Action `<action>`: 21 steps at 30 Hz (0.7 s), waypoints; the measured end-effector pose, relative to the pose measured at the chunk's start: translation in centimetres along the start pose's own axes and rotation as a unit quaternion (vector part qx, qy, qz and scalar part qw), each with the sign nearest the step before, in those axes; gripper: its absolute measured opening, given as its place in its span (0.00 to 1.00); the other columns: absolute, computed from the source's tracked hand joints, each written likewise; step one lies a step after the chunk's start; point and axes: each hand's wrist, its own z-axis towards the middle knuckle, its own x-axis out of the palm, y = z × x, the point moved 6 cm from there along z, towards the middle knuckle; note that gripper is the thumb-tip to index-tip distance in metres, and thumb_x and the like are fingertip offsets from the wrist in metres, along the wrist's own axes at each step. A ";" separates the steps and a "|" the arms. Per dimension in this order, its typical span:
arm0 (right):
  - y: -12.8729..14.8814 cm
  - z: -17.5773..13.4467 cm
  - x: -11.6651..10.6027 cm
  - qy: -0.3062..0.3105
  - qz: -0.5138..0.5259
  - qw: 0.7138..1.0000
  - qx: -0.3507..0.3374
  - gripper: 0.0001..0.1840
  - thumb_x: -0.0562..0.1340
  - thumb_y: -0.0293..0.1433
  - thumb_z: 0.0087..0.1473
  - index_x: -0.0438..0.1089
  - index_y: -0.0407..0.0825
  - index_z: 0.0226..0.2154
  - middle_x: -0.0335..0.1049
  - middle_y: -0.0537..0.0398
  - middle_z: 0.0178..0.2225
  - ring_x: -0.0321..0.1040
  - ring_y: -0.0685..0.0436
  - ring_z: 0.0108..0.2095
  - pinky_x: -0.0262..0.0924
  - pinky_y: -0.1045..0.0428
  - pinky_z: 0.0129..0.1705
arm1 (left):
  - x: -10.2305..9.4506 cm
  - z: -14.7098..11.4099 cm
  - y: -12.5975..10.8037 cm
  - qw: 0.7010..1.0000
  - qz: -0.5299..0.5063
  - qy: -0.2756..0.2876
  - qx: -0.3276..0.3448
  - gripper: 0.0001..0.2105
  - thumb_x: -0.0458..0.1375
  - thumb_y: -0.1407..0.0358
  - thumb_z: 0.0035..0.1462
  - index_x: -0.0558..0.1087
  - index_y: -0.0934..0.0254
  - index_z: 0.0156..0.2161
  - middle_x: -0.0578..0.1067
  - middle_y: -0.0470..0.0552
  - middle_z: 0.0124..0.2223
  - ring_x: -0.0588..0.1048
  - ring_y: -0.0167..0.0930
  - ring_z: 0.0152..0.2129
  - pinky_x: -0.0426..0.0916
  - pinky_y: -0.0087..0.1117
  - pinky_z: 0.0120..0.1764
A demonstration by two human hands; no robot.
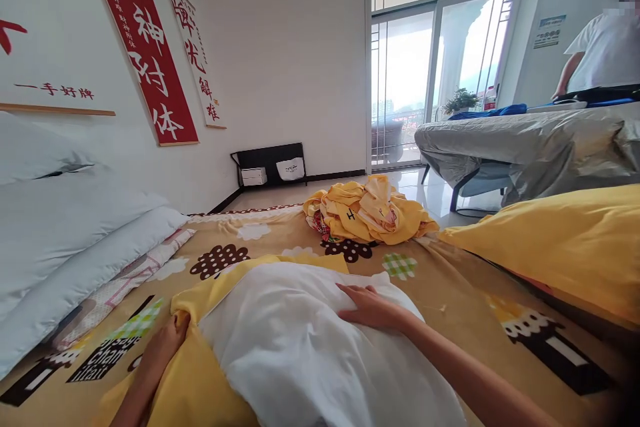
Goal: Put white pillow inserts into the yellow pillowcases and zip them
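A white pillow point(300, 333) lies in front of me on the bed, with a yellow pillowcase point(200, 387) around its left and far edges. My left hand point(173, 332) is closed on the pillowcase's edge, left of the pillow. Spread over the pillow's upper right part, my right hand point(373, 307) presses on the white fabric with its fingers apart. The pillow's near end runs out of the bottom of the view. I cannot tell how much of it is inside the case.
Crumpled yellow bedding point(370, 210) lies at the bed's far edge. A yellow-covered pillow point(565, 233) is at the right, and white pillows point(75, 233) are stacked left on the patterned sheet point(440, 310). Beyond stand a covered table point(525, 140) and a person point(605, 53) in a white shirt.
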 end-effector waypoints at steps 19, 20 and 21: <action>16.4 5.3 3.6 -0.093 -0.144 0.973 -0.153 0.31 0.58 0.28 0.51 0.62 0.59 0.58 0.69 0.46 0.47 0.71 0.39 0.37 0.63 0.48 0.37 | -2.5 -1.0 -25.8 0.949 0.054 0.007 0.311 0.12 0.47 0.65 0.61 0.73 0.63 0.39 0.78 0.55 0.40 0.75 0.36 0.39 0.64 0.33 0.40; 17.1 5.8 3.5 -0.094 -0.159 0.970 -0.155 0.26 0.57 0.27 0.52 0.67 0.56 0.54 0.70 0.46 0.46 0.71 0.40 0.36 0.64 0.48 0.37 | -3.0 -1.6 -26.6 0.945 0.050 0.005 0.324 0.11 0.48 0.65 0.61 0.73 0.63 0.38 0.78 0.54 0.39 0.75 0.36 0.39 0.64 0.33 0.39; 17.6 6.4 3.3 -0.094 -0.170 0.969 -0.154 0.21 0.56 0.27 0.53 0.70 0.53 0.50 0.71 0.45 0.45 0.71 0.40 0.36 0.64 0.48 0.37 | -3.5 -2.2 -27.2 0.942 0.045 0.002 0.334 0.11 0.48 0.65 0.61 0.73 0.62 0.38 0.78 0.53 0.39 0.75 0.35 0.38 0.63 0.32 0.39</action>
